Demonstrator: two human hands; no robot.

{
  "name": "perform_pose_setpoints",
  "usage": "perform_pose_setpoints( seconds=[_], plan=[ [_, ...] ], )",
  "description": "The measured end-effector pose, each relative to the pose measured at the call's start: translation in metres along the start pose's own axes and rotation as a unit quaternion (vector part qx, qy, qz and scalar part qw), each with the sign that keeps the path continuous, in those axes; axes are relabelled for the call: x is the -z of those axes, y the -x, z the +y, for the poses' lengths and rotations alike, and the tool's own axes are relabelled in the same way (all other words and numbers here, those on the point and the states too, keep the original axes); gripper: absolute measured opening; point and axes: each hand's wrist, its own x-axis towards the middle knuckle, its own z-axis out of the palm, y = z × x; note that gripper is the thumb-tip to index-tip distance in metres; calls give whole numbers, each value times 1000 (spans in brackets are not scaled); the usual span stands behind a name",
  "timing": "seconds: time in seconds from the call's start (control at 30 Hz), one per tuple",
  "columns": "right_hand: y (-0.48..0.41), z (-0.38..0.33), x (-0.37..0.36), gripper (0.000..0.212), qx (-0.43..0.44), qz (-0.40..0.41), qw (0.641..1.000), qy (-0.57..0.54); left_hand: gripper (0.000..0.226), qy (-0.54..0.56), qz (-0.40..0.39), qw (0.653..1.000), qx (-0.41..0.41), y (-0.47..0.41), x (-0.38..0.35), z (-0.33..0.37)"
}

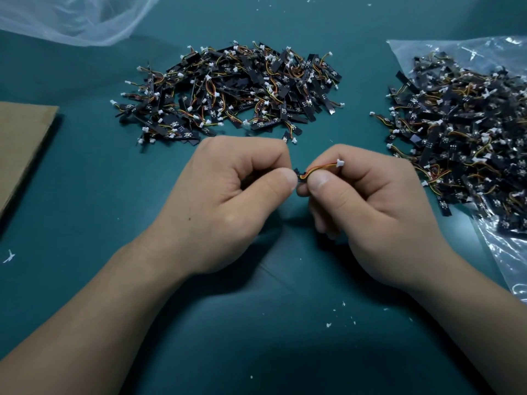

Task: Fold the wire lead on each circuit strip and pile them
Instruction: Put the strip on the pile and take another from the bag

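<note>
Both hands are holding one circuit strip (pixel 298 175) above the table (pixel 85 195): the left hand (pixel 228 195) is pinching its dark end, and the right hand (pixel 368 201) is pinching the wire lead (pixel 319 168) near the white connector (pixel 340 163). Bending too sharply is probably risking a broken wire at the strip, or the strip may slip from the fingers.

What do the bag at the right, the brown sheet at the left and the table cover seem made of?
Bag: clear plastic film, glossy; glints and crinkles. Brown sheet: probably cardboard, matt; stiff straight edges. Table cover: teal, matt, perhaps cloth or a soft mat; it shows shallow creases.
</note>
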Motion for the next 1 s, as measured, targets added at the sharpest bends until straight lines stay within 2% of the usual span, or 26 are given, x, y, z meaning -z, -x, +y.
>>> perform_pose_setpoints(
  seconds=[0.13, 0.33, 0.4, 0.5, 0.57, 0.6, 0.67, 0.77, 0.87, 1.0],
  plan=[
    [0, -1, 0, 22, 0, -10, 999, -37, 29, 9, 0, 1000, -3, 0, 1, 0],
    [0, 1, 5, 46, -10, -48, 996, -69, 27, -21, 14, 1000, 0, -1, -2, 1],
    [0, 2, 5, 45, -16, -44, 995, -86, 28, -36, 47, 998, -5, -1, -3, 2],
    [-1, 0, 2, 41, 22, 69, 992, -102, 23, -81, 133, 988, 19, -4, -3, -2],
    [-3, -1, 2, 24, 40, 152, 979, -131, 22, -140, 171, 974, 48, -5, -2, -5],
    [-4, -1, 2, 16, 33, 166, 975, -141, 21, -168, 179, 968, 59, -4, -2, -6],
    [-4, 0, 3, 21, 19, 162, 980, -114, 15, -200, 161, 963, 80, -2, -2, -5],
    [-1, 0, 0, 24, 41, 127, 990, -37, 12, -248, 86, 959, 111, -2, -4, 0],
    [1, -1, -2, 25, 42, 104, 994, -7, 14, -309, 51, 945, 97, -3, -5, 0],
    [1, -2, -1, 23, 24, 110, 993, -22, 5, -298, 52, 951, 66, -5, -4, -5]
  ],
)
